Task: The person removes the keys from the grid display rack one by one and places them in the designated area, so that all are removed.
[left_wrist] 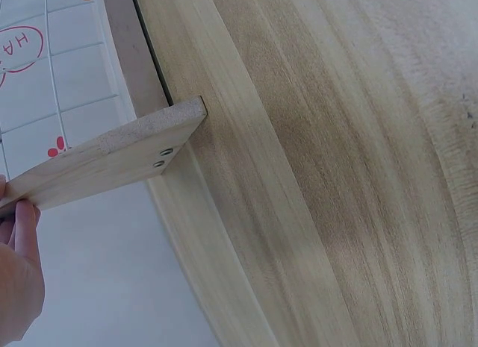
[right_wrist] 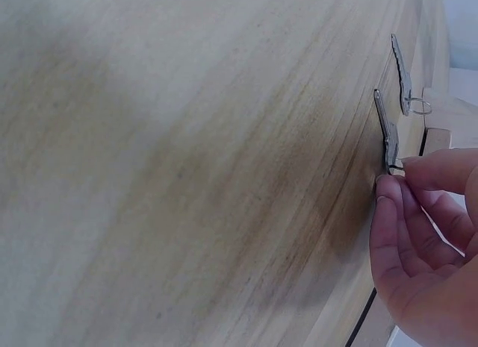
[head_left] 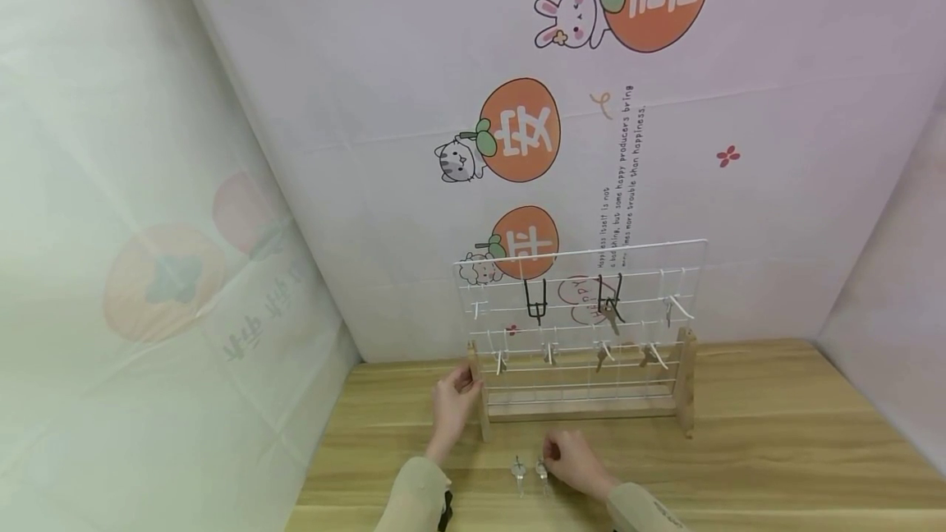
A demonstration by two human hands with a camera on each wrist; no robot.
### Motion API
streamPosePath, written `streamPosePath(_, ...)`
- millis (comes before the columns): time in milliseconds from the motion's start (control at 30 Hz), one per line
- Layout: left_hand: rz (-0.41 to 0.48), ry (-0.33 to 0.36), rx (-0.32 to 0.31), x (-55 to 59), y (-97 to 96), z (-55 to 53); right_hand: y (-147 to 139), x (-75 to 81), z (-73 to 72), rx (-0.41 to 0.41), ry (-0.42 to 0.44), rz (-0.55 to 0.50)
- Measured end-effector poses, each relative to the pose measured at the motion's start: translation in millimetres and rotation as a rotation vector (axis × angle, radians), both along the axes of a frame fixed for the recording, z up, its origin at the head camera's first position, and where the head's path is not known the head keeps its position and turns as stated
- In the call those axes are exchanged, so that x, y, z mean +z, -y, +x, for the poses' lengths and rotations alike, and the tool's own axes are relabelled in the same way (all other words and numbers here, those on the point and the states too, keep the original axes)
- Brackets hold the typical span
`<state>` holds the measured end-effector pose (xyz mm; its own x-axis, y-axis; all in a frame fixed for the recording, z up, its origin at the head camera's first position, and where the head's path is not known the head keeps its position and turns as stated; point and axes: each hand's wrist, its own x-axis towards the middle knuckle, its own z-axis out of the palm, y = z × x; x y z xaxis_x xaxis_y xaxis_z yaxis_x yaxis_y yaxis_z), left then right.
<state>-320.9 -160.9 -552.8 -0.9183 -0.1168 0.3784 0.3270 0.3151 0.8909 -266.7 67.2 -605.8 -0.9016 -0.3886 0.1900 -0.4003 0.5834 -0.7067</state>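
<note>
My left hand point(head_left: 454, 401) grips the left wooden post point(left_wrist: 97, 157) of a white wire rack point(head_left: 584, 384), thumb and fingers on either side of its edge. In front of the rack, my right hand point(head_left: 575, 460) pinches the small ring of a silver key point(right_wrist: 388, 134) between thumb and fingertips. That key lies along the wooden table, its blade pointing away from the fingers in the right wrist view. Just left of it in the head view is a second silver key point(head_left: 519, 473) with its own ring, untouched by either hand.
Several keys, such as one brass-toned key point(head_left: 609, 317), hang from white and black hooks on the rack. An unused black hook point(head_left: 536, 302) is on the upper left. The wooden table point(head_left: 776, 433) meets a printed cloth backdrop point(head_left: 399, 187) behind the rack.
</note>
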Motion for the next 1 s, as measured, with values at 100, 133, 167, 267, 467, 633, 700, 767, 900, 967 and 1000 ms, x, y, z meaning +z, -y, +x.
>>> streamPosePath(100,-0.001,-0.003,-0.006,-0.2,-0.1,0.6,0,0.4,1.4,0.002,-0.001,-0.006)
streamPosePath(133,-0.002,-0.006,-0.008,-0.2,0.0,0.6,-1,0.4,1.7,0.004,0.003,-0.004)
streamPosePath(167,-0.002,-0.009,-0.008,-0.3,0.2,0.5,-1,0.4,1.8,0.007,0.009,-0.002)
streamPosePath(267,-0.003,-0.010,-0.011,-0.3,0.7,0.3,-2,1.4,2.9,0.015,0.021,-0.013)
streamPosePath(467,-0.004,0.007,-0.009,1.0,0.5,0.1,-5,3.8,4.7,0.016,0.027,-0.037)
streamPosePath(633,-0.010,0.017,0.020,1.6,-1.9,-0.5,-10,11.1,7.8,0.022,0.044,-0.071)
streamPosePath(700,-0.020,0.010,0.023,2.0,-2.8,-0.6,-13,15.5,9.2,0.020,0.042,-0.082)
streamPosePath(767,-0.023,0.007,0.027,2.8,-3.4,-0.1,-15,19.9,10.4,0.011,0.025,-0.090)
streamPosePath(900,-0.018,0.006,0.027,3.9,-3.1,1.4,-21,28.6,11.4,-0.024,-0.044,-0.102)
streamPosePath(967,-0.005,0.005,0.020,3.5,-1.8,1.5,-24,32.9,11.4,-0.041,-0.070,-0.104)
streamPosePath(1000,-0.004,-0.003,0.012,3.0,-1.0,1.5,-25,35.1,11.6,-0.049,-0.077,-0.109)
